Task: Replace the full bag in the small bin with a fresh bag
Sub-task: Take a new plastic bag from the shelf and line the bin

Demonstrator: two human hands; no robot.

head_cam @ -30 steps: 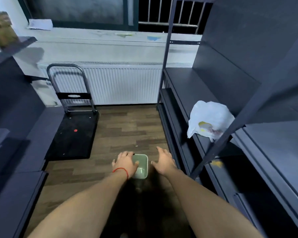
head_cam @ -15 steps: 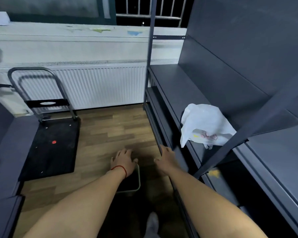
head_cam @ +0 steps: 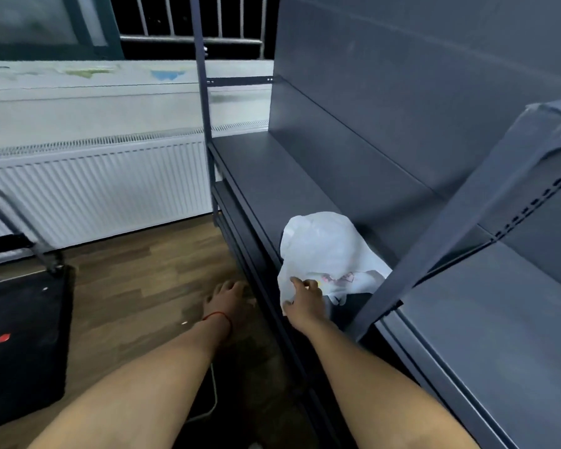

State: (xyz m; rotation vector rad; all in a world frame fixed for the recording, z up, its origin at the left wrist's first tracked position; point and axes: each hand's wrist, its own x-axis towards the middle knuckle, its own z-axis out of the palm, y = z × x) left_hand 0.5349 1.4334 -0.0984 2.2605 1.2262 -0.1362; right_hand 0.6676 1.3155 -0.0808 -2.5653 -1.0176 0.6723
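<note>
Your right-hand fingers (head_cam: 293, 281) are curled onto the near lower edge of the white plastic bag (head_cam: 324, 251). They touch it, but I can't tell if you've got a real pinch on the film or are just resting on it. The right hand (head_cam: 305, 299) comes in from below the shelf (head_cam: 272, 176) lip, which makes sense: the bag slumps right at the front edge, so the near hem is the easiest bit to catch.

The bag looks limp and crumpled, with some faint print near the bottom. My guess is it's the fresh one, parked there so it's within reach while you crouch, but I can't say that for sure.

Your left hand (head_cam: 227, 298), the one with the red string (head_cam: 216, 316) at the wrist, hangs low over the wooden floor (head_cam: 136, 286) with fingers loosely spread, gripping nothing. Probably just keeping you balanced.

The small bin itself isn't visible here, so I can't tell you where it sits. A black trolley (head_cam: 20, 335) is off to the left, well apart from everything.
</note>
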